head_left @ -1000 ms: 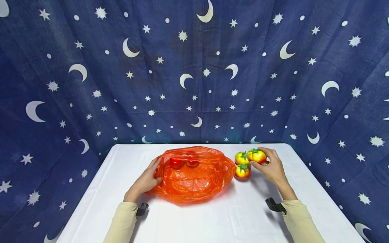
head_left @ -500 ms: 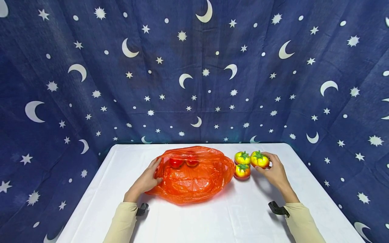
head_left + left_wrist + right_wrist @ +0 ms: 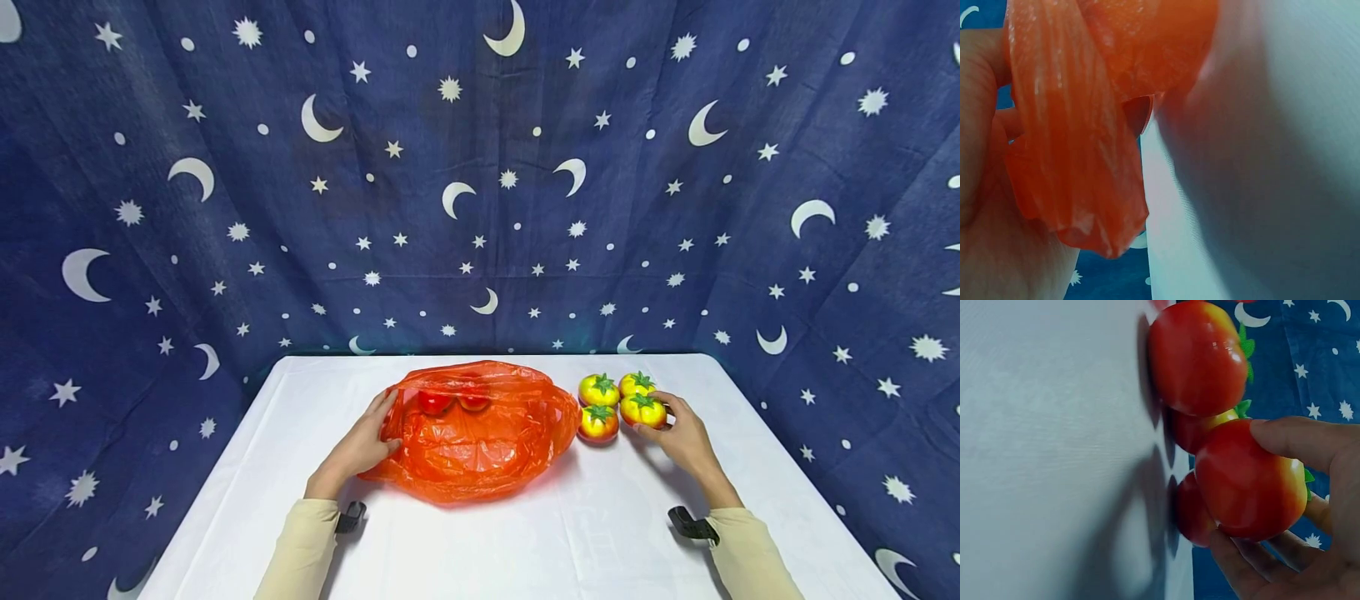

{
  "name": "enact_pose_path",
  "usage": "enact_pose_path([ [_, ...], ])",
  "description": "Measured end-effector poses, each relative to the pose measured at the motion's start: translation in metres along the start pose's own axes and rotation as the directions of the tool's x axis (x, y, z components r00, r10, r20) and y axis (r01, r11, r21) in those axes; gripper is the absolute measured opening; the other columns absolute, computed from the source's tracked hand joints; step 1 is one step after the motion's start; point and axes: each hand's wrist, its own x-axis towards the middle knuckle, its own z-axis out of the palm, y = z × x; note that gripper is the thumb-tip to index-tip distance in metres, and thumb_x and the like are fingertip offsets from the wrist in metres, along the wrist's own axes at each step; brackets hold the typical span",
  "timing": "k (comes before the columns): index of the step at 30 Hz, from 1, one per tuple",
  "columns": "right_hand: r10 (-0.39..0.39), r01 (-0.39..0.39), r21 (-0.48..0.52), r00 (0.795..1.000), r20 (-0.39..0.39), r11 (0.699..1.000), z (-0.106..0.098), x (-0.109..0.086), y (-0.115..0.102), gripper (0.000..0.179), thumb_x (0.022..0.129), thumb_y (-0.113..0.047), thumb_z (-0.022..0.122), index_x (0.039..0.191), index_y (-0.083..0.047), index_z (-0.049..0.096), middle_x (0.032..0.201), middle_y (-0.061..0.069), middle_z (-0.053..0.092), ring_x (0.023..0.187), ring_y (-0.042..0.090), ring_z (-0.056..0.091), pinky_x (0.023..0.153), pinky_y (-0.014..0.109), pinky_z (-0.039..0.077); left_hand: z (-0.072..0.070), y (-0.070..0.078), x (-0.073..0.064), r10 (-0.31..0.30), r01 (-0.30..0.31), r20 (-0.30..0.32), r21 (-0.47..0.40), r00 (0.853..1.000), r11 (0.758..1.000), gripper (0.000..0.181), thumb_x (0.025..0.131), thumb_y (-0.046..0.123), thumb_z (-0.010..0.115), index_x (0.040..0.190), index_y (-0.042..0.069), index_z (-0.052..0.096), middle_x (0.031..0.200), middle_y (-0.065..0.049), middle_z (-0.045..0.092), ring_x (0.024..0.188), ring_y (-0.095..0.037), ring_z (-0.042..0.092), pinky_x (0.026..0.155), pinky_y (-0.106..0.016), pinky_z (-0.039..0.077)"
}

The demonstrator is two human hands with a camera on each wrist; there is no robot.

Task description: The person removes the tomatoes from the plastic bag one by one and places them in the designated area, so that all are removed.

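My right hand (image 3: 681, 435) grips a red-and-yellow tomato (image 3: 642, 412) with a green leafy top. In the right wrist view, the thumb and fingers of my right hand (image 3: 1335, 531) hold that tomato (image 3: 1250, 487) just off the white cloth, close against other tomatoes. Matching tomatoes sit beside it: one behind (image 3: 636, 384), one at back left (image 3: 597, 389), one at front left (image 3: 598, 425). My left hand (image 3: 363, 440) holds the left side of an orange plastic bag (image 3: 480, 467), whose mouth gapes. The left wrist view shows bunched bag film (image 3: 1072, 137) across the palm; some fingers are hidden.
Two round red things (image 3: 436, 403) show inside the bag toward its back. Everything lies on a table with a white cloth (image 3: 480, 550). A dark blue curtain (image 3: 480, 217) with moons and stars hangs behind the table.
My right hand has brought its tomato toward the front edge and slightly right, uncovering another tomato behind it. My left hand and the bag have stayed put.
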Motion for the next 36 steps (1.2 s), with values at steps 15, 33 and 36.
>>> enact_pose_path([
  [15,0.018,-0.016,-0.038,0.999,0.047,0.999,0.004,-0.003,0.012,0.067,0.079,-0.018,0.079,0.135,0.001,0.048,0.138,0.032,0.047,0.123,0.049,0.05,0.101,0.062,0.045,0.0,0.001,-0.001,0.003,-0.003,-0.007,0.007,1.0,1.0,0.089,0.085,0.004,0.068,0.158,0.008,0.018,0.163,-0.02,0.016,0.145,-0.046,0.029,0.116,-0.061,0.027],
  [33,0.054,-0.052,-0.016,0.991,0.126,0.998,0.004,-0.003,0.015,0.069,0.082,-0.02,0.078,0.14,-0.002,0.044,0.143,0.03,0.043,0.125,0.054,0.049,0.103,0.063,0.043,-0.001,0.001,0.0,-0.013,0.013,0.001,-0.008,1.0,1.0,0.09,0.085,0.008,0.071,0.158,0.008,0.019,0.163,-0.019,0.015,0.145,-0.045,0.028,0.116,-0.061,0.027],
  [36,0.035,-0.033,-0.026,0.994,0.102,0.999,0.002,-0.002,0.016,0.067,0.082,-0.021,0.077,0.138,-0.002,0.046,0.141,0.03,0.045,0.123,0.052,0.05,0.102,0.063,0.043,-0.001,0.0,0.0,-0.002,0.002,-0.001,-0.003,1.0,1.0,0.089,0.085,0.008,0.07,0.157,0.007,0.019,0.163,-0.02,0.016,0.145,-0.045,0.029,0.116,-0.061,0.027],
])
